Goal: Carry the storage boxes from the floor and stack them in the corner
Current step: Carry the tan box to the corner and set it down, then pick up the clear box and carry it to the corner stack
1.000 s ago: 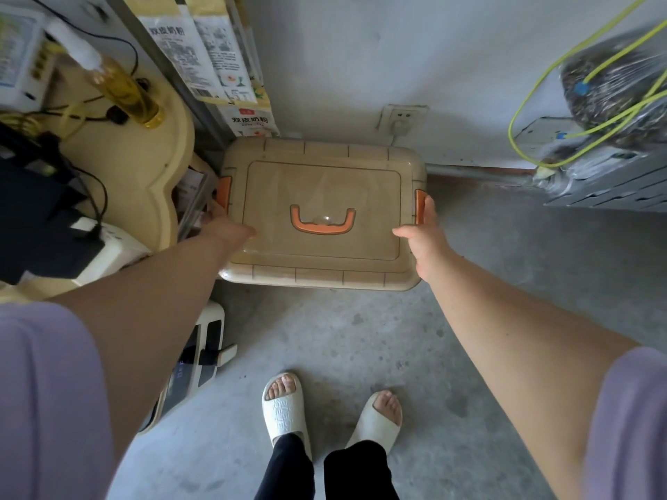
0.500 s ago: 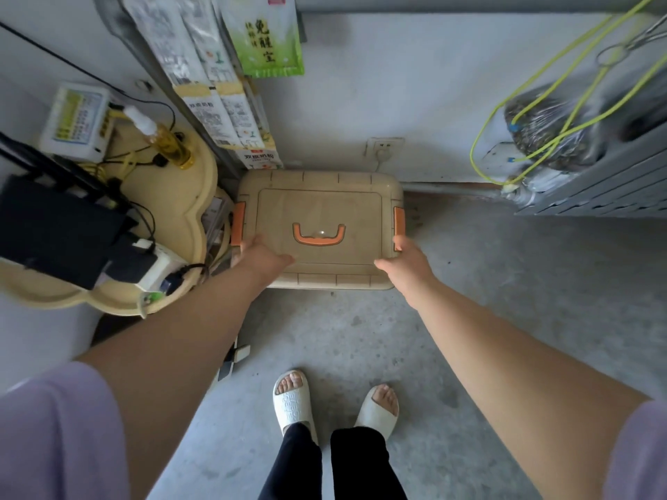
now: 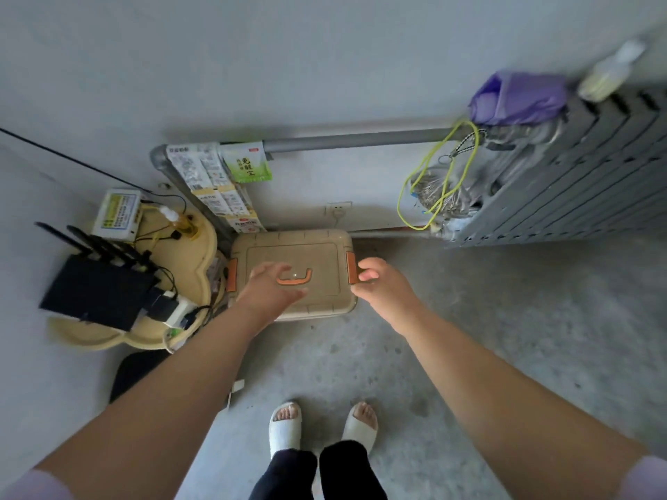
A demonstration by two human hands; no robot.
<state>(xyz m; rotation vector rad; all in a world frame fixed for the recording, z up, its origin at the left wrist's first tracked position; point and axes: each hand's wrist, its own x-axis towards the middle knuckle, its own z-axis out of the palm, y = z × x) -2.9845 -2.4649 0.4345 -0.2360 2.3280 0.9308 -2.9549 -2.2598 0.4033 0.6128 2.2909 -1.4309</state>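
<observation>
**Q:** Where was the box, and what were the hands doing?

**A:** The box (image 3: 292,274) sat on the floor (image 3: 469,355) in the corner, its back edge close to the wall (image 3: 325,66). No second box was visible. The left hand (image 3: 272,288) hovered over the lid with fingers spread, gripping nothing. The right hand (image 3: 379,285) was beside the right latch (image 3: 352,268), fingers curled loosely; whether they touched the latch could not be determined.

**Q:** How was the box judged to handle?

**A:** It appeared to be rigid moulded plastic with a smooth lid, likely stiff and somewhat slippery. Weight could not be judged, since the contents were hidden. Recommended hold points: the two short sides below the orange latches, one hand each. The lid handle (image 3: 294,277) suited one-hand lifting only if the latches were closed.

**Q:** What stood nearby or in the way?

**A:** A yellow stand (image 3: 180,254) carrying a router (image 3: 97,292) and trailing cables stood just beside the box's left side. A radiator (image 3: 563,182) occupied the right, well apart. A wall socket (image 3: 338,208) sat behind the box. The cables on the left presented the main snag risk.
</observation>
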